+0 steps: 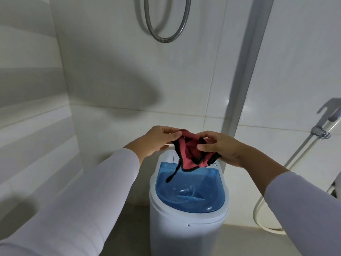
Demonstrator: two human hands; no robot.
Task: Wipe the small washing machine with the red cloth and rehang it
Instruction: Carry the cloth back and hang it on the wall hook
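Observation:
A small white washing machine [186, 231] with a translucent blue lid [190, 189] stands on the floor against the tiled wall. Above its back edge I hold a red cloth [191, 154] with black trim, bunched between both hands. My left hand [156, 140] pinches the cloth's upper left part. My right hand [219, 146] grips its right side. A black hanging loop dangles from the cloth over the blue lid. The cloth hides part of the machine's rear panel.
White tiled walls close in behind and on the left. A metal shower hose [164, 24] loops on the wall above. A vertical grey pipe [241, 74] runs behind the machine. A bidet sprayer [321, 132] with its white hose [265, 218] is at right.

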